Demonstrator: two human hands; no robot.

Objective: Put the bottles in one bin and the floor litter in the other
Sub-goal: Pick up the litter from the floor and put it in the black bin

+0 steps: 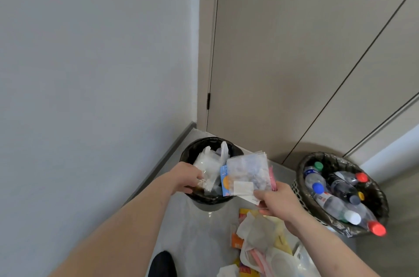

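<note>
Hands (275, 203) outstretched over litter bin (192, 154)

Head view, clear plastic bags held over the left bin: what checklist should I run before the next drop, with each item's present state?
1. Right hand grips the stack of clear plastic zip bags: ok.
2. Left hand pinches a small clear wrapper over the black-lined litter bin: ok.
3. Stack fully above the litter bin: not ok, its right part overhangs the rim.
4. Black-lined mesh bottle bin holds only plastic bottles: ok as far as visible.
5. Floor litter pile cleared: not ok.
6. Room left in litter bin: cannot tell.
</note>
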